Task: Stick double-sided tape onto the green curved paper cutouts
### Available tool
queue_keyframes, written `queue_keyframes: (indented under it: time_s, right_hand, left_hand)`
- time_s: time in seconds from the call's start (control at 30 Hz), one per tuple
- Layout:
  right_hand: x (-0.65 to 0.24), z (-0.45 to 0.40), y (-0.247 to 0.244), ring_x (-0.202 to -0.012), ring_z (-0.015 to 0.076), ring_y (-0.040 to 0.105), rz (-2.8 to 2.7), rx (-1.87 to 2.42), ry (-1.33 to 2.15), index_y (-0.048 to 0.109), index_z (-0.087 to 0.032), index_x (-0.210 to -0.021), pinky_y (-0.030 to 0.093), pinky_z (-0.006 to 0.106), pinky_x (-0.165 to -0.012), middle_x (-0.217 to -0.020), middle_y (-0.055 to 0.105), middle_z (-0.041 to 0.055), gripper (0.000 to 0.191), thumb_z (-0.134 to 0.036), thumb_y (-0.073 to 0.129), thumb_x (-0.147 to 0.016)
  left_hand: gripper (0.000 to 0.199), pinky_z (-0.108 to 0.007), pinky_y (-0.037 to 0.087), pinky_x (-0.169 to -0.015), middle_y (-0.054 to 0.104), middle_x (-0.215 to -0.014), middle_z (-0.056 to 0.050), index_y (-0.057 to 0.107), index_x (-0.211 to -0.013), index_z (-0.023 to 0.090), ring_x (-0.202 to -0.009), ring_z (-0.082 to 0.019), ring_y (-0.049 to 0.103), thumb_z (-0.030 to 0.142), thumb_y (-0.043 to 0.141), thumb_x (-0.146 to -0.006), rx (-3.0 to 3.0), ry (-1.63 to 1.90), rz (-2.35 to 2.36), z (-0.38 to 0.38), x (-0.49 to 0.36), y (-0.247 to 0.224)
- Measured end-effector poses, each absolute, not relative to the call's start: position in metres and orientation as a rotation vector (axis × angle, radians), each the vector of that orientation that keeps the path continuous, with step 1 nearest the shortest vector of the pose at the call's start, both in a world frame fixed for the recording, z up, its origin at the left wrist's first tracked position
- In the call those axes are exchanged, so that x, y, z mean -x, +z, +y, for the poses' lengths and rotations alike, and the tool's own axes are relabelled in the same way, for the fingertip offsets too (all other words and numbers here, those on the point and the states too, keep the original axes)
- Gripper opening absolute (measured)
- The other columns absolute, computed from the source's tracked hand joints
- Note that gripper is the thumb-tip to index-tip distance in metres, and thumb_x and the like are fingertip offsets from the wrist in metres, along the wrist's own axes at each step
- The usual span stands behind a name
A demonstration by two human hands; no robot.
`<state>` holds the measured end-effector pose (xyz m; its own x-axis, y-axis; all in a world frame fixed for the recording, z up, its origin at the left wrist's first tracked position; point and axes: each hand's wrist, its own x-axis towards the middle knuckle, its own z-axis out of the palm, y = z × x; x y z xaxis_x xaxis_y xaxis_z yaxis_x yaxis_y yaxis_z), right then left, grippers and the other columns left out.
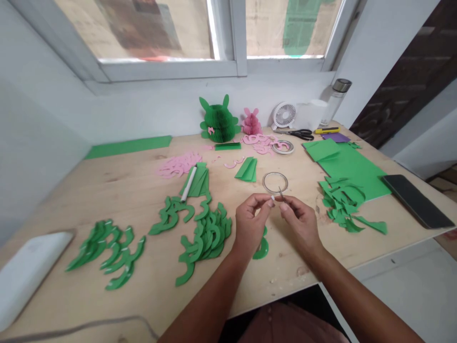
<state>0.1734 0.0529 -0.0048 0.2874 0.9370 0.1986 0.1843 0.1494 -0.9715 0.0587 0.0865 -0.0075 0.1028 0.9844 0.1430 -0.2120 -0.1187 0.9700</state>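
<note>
My left hand (252, 221) is closed, pinching a small white piece (273, 197) between thumb and fingertips over the table. Beside it, my right hand (302, 224) is closed on a thin pointed metal tool (281, 193), its tip pointing up and away. Just beyond the fingertips lies a thin tape ring (275, 182). A green curved paper piece (262, 249) sits on the table under my left hand, partly hidden by it. To the left is a heap of green curved paper pieces (210, 233).
Green scraps (339, 200), green sheets (357, 164) and a phone (417, 200) lie right. Pink pieces (180, 164), scissors (300, 134), a small fan (284, 115) and green (219, 119) and pink (252, 122) honeycomb paper figures stand or lie farther back.
</note>
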Motion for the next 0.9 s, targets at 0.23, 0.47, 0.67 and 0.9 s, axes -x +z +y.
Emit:
queue_keyframes:
  time_s: [0.23,0.47,0.67,0.9]
  right_hand:
    - [-0.174,0.055,-0.004,-0.058,0.0119,0.053,-1.089,1.319,0.76,0.065,-0.019,-0.083,0.042,0.023,-0.053,-0.067,0.063,-0.0005,0.015,-0.029,0.064,-0.073]
    - [-0.177,0.054,-0.01,-0.059,0.0116,0.05,-1.162,1.322,0.704,0.062,-0.018,-0.078,0.039,0.023,-0.054,-0.065,0.057,-0.0015,0.008,-0.027,0.061,-0.076]
    - [-0.178,0.052,-0.016,-0.058,0.0112,0.049,-1.257,1.391,0.599,0.06,-0.019,-0.08,0.039,0.023,-0.055,-0.065,0.056,-0.0024,0.005,-0.023,0.058,-0.077]
    - [-0.178,0.051,-0.015,-0.055,0.0108,0.049,-1.297,1.44,0.528,0.058,-0.02,-0.08,0.038,0.022,-0.053,-0.063,0.057,-0.003,0.005,-0.025,0.058,-0.078]
  left_hand:
    - [0.008,-0.025,0.047,-0.072,0.067,-0.079,-0.002,0.064,-0.078,0.018,-0.075,-0.013,0.061,0.018,0.056,-0.078,-1.578,1.27,0.989,0.082,-0.056,0.0]
    - [0.009,-0.026,0.047,-0.074,0.067,-0.079,-0.002,0.063,-0.076,0.019,-0.076,-0.014,0.062,0.015,0.055,-0.077,-1.769,1.26,1.052,0.081,-0.054,0.001]
    - [0.009,-0.027,0.047,-0.075,0.068,-0.077,-0.002,0.066,-0.073,0.019,-0.075,-0.015,0.062,0.015,0.057,-0.074,-1.622,1.227,1.073,0.082,-0.056,0.001]
    - [0.008,-0.026,0.047,-0.073,0.068,-0.067,-0.002,0.071,-0.072,0.017,-0.069,-0.014,0.061,0.021,0.065,-0.069,-1.008,1.03,0.914,0.084,-0.058,0.001]
